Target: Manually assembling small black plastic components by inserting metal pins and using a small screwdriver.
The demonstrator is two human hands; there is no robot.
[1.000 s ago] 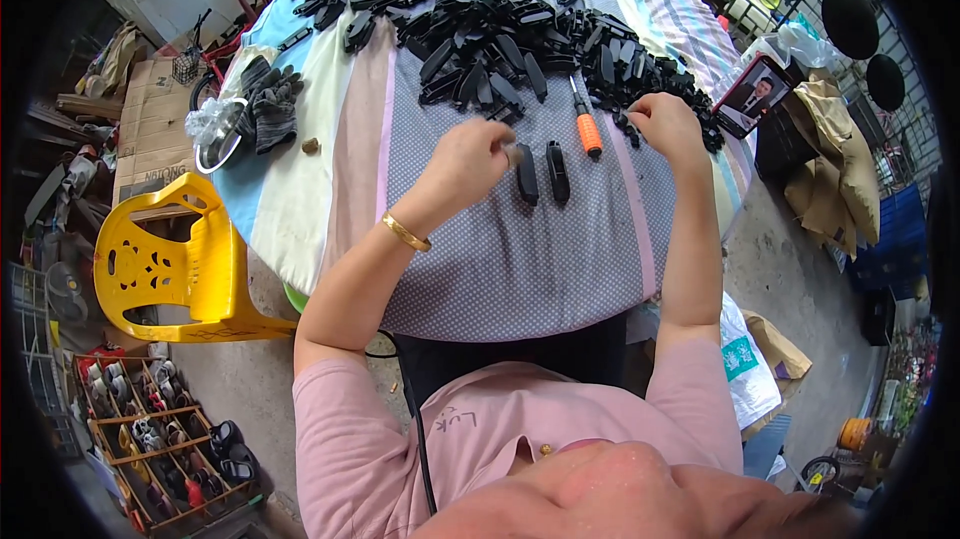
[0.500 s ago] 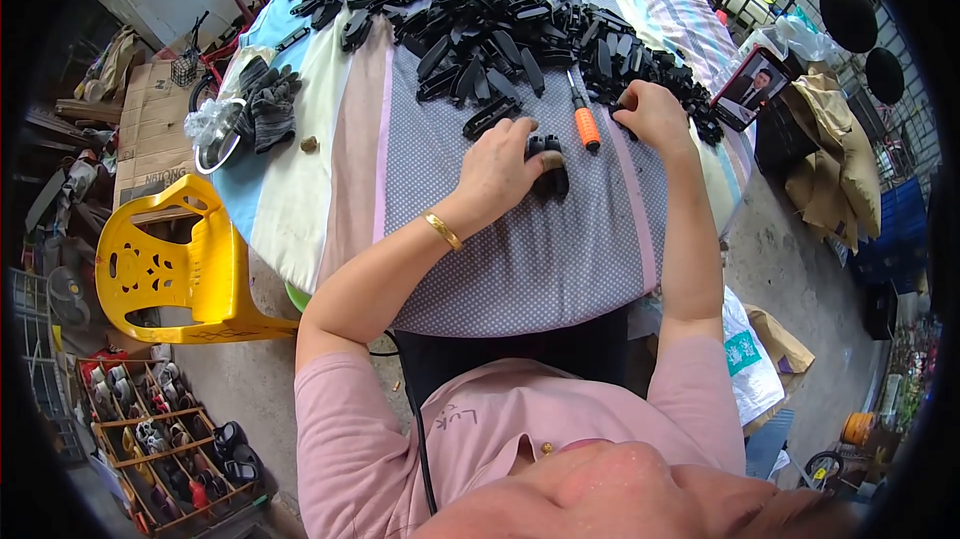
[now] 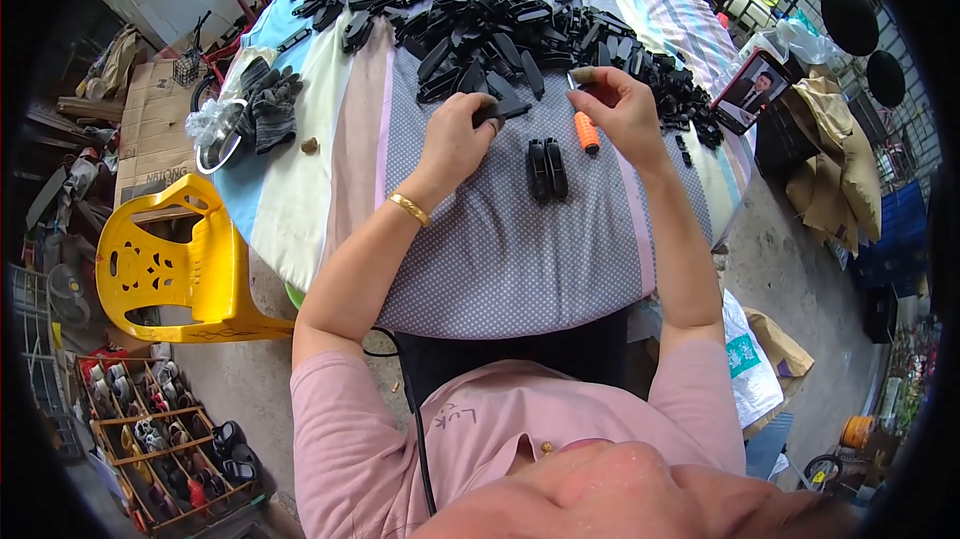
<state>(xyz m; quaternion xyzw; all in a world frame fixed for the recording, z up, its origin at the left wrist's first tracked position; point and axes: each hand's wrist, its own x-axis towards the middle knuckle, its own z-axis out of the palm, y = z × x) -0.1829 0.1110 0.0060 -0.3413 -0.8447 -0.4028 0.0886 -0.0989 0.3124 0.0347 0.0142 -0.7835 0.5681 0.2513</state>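
The round table [image 3: 430,289] has a striped and dotted cloth [image 3: 300,224] on it. Long black pieces [image 3: 480,14] lie heaped from the far edge to the middle. Little black bits [image 3: 695,114] sit near the right edge. 2 black parts [image 3: 557,171] lie side by side, nearer the front edge, by an orange-handled tool [image 3: 586,134]. Gray gloves [image 3: 270,109] rest near the left edge.

Two parts [image 3: 540,174] on table [image 3: 500,279] (pile [image 3: 490,19] behind), tool [image 3: 586,134] right

Dark lettering [image 3: 457,419] on pink shirt [image 3: 600,404] and cardboard [image 3: 155,137]
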